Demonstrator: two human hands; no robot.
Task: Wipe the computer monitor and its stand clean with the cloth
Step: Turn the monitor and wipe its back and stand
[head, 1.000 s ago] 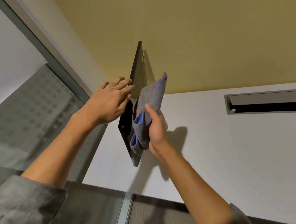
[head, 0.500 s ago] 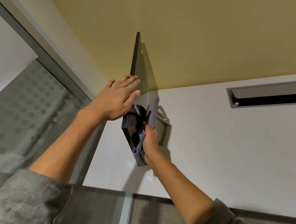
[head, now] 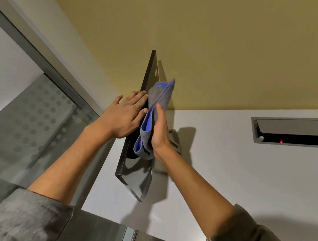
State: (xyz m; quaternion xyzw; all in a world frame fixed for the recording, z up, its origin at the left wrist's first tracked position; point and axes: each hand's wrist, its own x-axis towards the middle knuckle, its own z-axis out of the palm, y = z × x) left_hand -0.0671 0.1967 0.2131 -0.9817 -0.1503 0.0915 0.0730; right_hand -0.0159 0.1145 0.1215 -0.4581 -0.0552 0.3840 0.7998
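Observation:
A thin black monitor (head: pixel 139 179) stands edge-on to me on the white desk (head: pixel 248 173), its glossy face turned right. My left hand (head: pixel 123 117) lies flat against its left side, fingers together, bracing it. My right hand (head: pixel 159 132) presses a folded grey and blue cloth (head: pixel 153 113) against the glossy face at mid height. The grey stand (head: pixel 174 140) shows only partly, behind my right hand and the cloth.
A recessed grey cable slot (head: pixel 296 131) with a small red light sits in the desk to the right. A yellow wall (head: pixel 223 35) rises behind the desk. A glass partition with a metal frame (head: pixel 35 54) runs along the left.
My right hand has slid the cloth up the monitor from the low position of half a second ago, near the stand. My left hand stays braced on the monitor's left side.

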